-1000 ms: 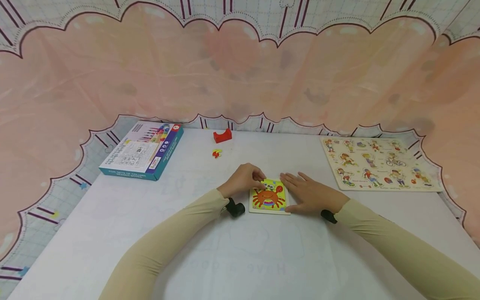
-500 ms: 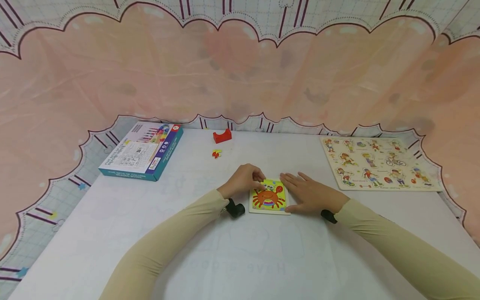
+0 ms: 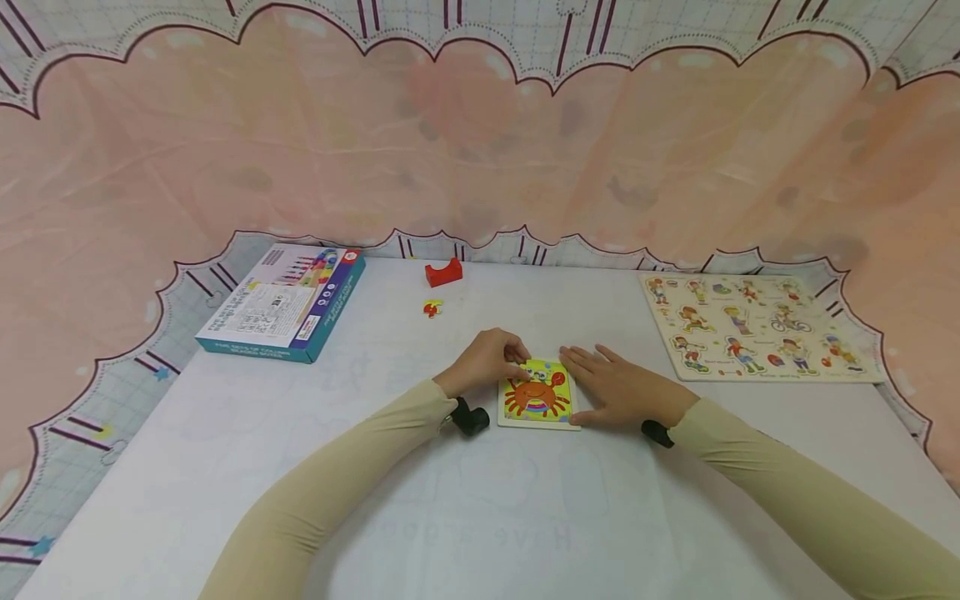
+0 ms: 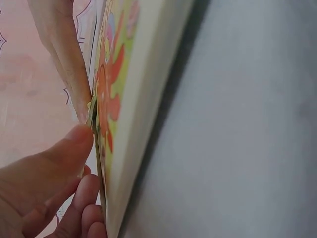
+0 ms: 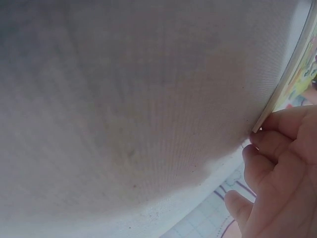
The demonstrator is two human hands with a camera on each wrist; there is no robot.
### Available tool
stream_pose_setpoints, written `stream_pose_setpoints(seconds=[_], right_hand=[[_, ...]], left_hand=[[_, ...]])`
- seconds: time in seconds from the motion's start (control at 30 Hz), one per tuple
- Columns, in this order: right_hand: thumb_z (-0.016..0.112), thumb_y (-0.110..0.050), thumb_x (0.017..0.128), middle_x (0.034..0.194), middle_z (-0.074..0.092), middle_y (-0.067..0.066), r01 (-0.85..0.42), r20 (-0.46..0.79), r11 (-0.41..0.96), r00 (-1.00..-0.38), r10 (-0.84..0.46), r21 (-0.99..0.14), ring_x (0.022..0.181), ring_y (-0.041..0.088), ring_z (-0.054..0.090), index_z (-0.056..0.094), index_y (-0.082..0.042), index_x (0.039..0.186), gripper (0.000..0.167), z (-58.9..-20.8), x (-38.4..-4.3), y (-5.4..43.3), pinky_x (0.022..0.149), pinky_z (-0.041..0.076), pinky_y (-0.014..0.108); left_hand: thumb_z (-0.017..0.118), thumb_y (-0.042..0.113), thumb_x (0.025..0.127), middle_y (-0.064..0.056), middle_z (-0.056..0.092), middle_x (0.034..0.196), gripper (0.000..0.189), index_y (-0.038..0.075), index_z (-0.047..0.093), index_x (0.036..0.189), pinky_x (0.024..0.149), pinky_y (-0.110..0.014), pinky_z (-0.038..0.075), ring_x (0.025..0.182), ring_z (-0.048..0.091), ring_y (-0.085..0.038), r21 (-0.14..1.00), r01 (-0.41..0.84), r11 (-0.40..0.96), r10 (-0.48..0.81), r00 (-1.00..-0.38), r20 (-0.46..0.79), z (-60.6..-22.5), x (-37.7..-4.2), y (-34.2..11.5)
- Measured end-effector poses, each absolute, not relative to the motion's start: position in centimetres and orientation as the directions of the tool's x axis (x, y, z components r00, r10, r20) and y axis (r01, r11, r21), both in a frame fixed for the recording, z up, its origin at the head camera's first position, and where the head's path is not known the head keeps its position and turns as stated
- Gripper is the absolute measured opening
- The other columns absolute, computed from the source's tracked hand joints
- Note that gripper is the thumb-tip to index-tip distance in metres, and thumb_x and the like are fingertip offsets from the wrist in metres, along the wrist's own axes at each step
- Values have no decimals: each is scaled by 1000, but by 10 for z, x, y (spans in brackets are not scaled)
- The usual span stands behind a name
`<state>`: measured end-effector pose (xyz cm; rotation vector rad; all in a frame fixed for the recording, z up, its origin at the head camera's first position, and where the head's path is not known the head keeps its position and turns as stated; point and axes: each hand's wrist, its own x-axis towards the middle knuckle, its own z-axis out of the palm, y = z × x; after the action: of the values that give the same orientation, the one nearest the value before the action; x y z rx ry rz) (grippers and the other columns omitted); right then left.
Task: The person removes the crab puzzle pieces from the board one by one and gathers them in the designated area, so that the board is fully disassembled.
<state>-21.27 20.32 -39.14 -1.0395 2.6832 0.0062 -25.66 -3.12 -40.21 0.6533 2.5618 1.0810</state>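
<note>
A small square jigsaw board [image 3: 537, 426] with an orange crab on yellow lies between the hands in the head view. My left hand [image 3: 489, 364] is over its upper left part. In the left wrist view the thumb and fingers of that hand pinch a thin puzzle piece [image 4: 92, 115], tilted up against the picture; much of the piece is hidden by the fingers. My right hand [image 3: 626, 387] lies with fingers stretched out along the board's right edge. Its fingertips touch the board's corner in the right wrist view.
A loose red and yellow puzzle piece [image 3: 432, 308] lies farther back, below a red curved block [image 3: 444, 272]. At the left is a boxed set [image 3: 277, 304] with a teal side. A large wooden figure puzzle [image 3: 757, 329] lies at the right, near the table's far edge.
Hardly anything differs. Both hands stay in place at the crab board, and the head view has shifted very slightly.
</note>
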Motion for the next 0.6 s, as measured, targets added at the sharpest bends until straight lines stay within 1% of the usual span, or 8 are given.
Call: stream_pose_setpoints(seconds=[0.2, 0.5, 0.6], right_hand=[[49, -66, 85, 157, 18, 14, -660, -251, 745, -709, -659, -94, 145, 30, 18, 19, -1, 149, 96, -392, -213, 203, 116, 13, 53], [50, -64, 85, 156, 19, 14, -667, -242, 739, -706, -666, -90, 145, 30, 18, 20, -1, 148, 95, -392, -212, 203, 116, 13, 53], [51, -62, 85, 156, 19, 15, -668, -241, 738, -704, -668, -94, 145, 31, 18, 20, 0, 148, 94, -391, -212, 203, 116, 14, 53]], left_hand=[[77, 17, 77, -3, 70, 91, 24, 6, 71, 97, 79, -23, 48, 82, 58, -13, 734, 296, 611, 519, -850, -89, -403, -258, -31], [75, 16, 79, -4, 68, 93, 23, 6, 71, 99, 80, -24, 48, 84, 57, -13, 730, 305, 611, 526, -846, -86, -404, -259, -31], [74, 13, 80, -5, 68, 91, 20, 5, 70, 98, 78, -23, 48, 81, 57, -13, 737, 304, 603, 527, -846, -82, -404, -258, -31]])
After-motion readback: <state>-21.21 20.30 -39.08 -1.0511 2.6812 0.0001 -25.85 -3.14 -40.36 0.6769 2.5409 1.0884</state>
